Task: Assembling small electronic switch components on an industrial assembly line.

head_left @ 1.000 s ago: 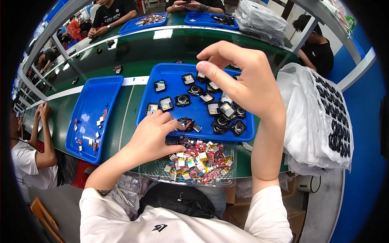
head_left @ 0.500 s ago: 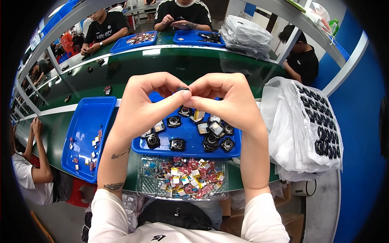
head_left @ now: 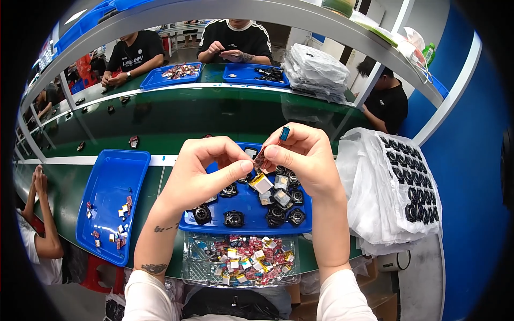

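Observation:
My right hand [head_left: 308,163] is closed on a small red circuit board [head_left: 261,159]. A little blue-faced part [head_left: 285,134] sticks up at its forefinger, and a silver battery with a yellow edge [head_left: 261,183] shows just below the board. The fingertips of my left hand [head_left: 211,168] pinch at the board's left end; exactly what they grip is partly hidden. Under both hands is a blue tray [head_left: 214,223] with several black watch cases [head_left: 234,219], some round-faced, others showing a silvery block. In front of it, a clear plastic tray [head_left: 187,273] holds a heap of red boards and batteries [head_left: 254,257].
Another blue tray [head_left: 110,182] with a few boards and batteries lies at left. Stacked white sheets [head_left: 367,198] bearing rows of black parts [head_left: 415,176] stand at right. Beyond runs a green conveyor belt [head_left: 176,120] under a grey frame [head_left: 214,13]; co-workers sit across it.
My hands have come lower in the picture and a little apart. Where a small dark piece showed between the fingertips, the red board and the blue-faced part now show. The view has shifted.

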### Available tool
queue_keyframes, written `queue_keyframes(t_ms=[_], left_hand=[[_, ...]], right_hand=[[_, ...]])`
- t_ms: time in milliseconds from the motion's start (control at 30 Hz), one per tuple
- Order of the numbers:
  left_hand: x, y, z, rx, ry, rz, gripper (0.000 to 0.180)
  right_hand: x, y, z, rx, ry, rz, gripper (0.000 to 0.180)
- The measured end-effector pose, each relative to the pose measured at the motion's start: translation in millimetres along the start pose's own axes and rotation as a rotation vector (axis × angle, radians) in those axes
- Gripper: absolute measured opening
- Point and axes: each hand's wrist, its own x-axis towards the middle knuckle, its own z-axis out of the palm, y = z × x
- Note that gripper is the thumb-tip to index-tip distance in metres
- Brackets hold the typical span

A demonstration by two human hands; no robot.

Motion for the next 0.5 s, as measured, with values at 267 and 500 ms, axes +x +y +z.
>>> queue_keyframes(t_ms=[267,500], left_hand=[[-2,3,-1,0.457,0.146,0.336,0.010],[0,11,-1,0.285,0.142,0.126,0.014]], right_hand=[[5,17,11,0.018,0.168,-0.134,0.010],[1,13,20,-0.025,0.096,-0.065,0.010]])
